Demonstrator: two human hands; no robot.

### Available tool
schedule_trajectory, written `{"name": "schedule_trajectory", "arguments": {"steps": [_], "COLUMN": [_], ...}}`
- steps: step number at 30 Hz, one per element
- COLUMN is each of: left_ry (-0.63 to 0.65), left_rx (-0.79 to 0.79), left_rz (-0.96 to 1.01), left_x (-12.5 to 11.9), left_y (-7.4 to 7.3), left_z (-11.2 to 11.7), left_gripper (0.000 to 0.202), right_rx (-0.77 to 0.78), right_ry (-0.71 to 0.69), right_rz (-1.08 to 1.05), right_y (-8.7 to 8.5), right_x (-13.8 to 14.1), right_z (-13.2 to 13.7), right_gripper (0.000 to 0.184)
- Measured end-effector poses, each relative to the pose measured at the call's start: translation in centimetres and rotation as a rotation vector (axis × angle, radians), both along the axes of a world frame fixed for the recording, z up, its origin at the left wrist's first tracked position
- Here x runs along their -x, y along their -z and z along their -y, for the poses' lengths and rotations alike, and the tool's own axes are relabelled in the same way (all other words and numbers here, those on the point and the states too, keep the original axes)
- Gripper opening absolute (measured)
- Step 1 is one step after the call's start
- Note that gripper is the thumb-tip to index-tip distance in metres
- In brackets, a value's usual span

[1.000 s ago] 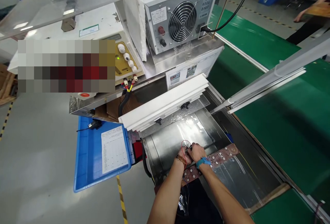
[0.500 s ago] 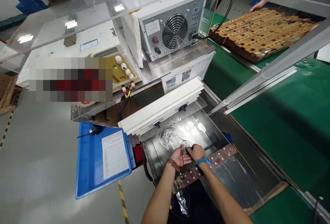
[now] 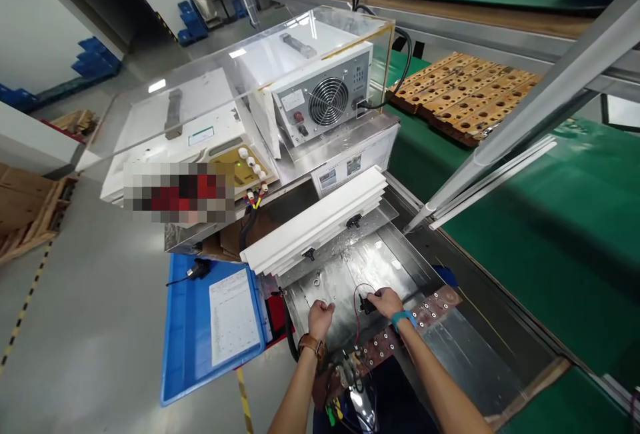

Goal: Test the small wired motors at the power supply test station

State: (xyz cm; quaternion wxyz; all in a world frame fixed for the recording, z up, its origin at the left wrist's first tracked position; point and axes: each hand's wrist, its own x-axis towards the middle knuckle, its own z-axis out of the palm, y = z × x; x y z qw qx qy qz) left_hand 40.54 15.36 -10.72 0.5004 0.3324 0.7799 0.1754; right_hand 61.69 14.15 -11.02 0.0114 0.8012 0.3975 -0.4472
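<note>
Over the shiny metal work surface [image 3: 335, 281], my right hand [image 3: 389, 302] is closed on a small black part [image 3: 367, 304] with a thin red wire [image 3: 355, 307] looping from it. The wire runs down toward a cluster of metal fittings [image 3: 350, 366]. To its left, apart from it, my left hand [image 3: 321, 318] is curled with the fingertips together; what they hold, if anything, is too small to make out. Below both hands lies a reddish-brown strip [image 3: 389, 337] with several white-ringed holes. A small ring-shaped piece [image 3: 317, 282] lies on the metal.
Behind the surface stands a white ridged bar [image 3: 315, 221] with black knobs. Beyond it are a fan-cooled instrument [image 3: 329, 101] and a tester [image 3: 250, 174] under a clear cover. A blue tray [image 3: 187, 354] with a paper sits left; a grey post [image 3: 480, 154] slants at right.
My left hand has moved left, away from my right hand, and its open palm has curled shut. My right hand still holds the black part. The view has shifted, showing more of the background.
</note>
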Motion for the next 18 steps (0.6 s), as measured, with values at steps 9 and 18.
{"name": "schedule_trajectory", "arguments": {"steps": [9, 18], "left_ry": [0.109, 0.102], "left_rx": [-0.190, -0.346], "left_rz": [-0.070, -0.032], "left_x": [0.9, 3.1], "left_y": [1.9, 4.7], "left_z": [0.0, 0.3], "left_gripper": [0.027, 0.018], "right_rx": [-0.064, -0.235], "right_ry": [0.021, 0.008], "right_rz": [-0.002, 0.026], "right_y": [0.0, 2.1], "right_x": [0.1, 0.0], "right_z": [0.2, 1.2], "right_gripper": [0.030, 0.027]}}
